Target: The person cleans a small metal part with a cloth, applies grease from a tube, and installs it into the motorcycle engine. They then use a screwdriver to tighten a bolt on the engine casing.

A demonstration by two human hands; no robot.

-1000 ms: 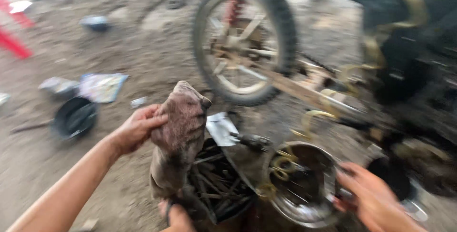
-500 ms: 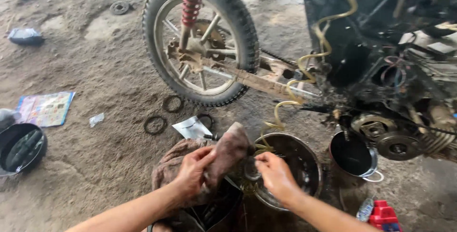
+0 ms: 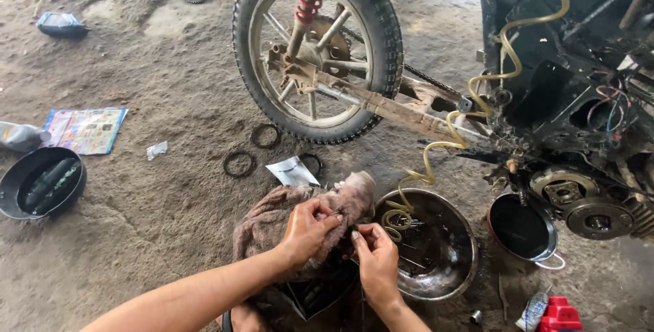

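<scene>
My left hand [image 3: 306, 230] grips a dirty pinkish-brown rag [image 3: 272, 216] low in the middle of the head view. My right hand [image 3: 375, 260] sits just beside it, fingertips pinched against the rag's edge; what they pinch is too small to tell. Both hands hover over a dark crate-like part [image 3: 306, 294], mostly hidden. Right of the hands stands a round metal bowl [image 3: 443, 264] with small parts and the end of a yellow hose [image 3: 422, 168] in it.
A stripped motorcycle fills the top right, with its rear wheel [image 3: 317, 49] raised and its engine [image 3: 579, 202] exposed. A black pot of dark oil [image 3: 521, 226] stands under the engine. Rings [image 3: 240, 163] lie on the dirt. A black pan [image 3: 41, 182] and a leaflet [image 3: 85, 129] sit left.
The view has swung down and right. My left hand lowered the rag from a raised hold, and my right hand left the bowl's rim and came in against the rag.
</scene>
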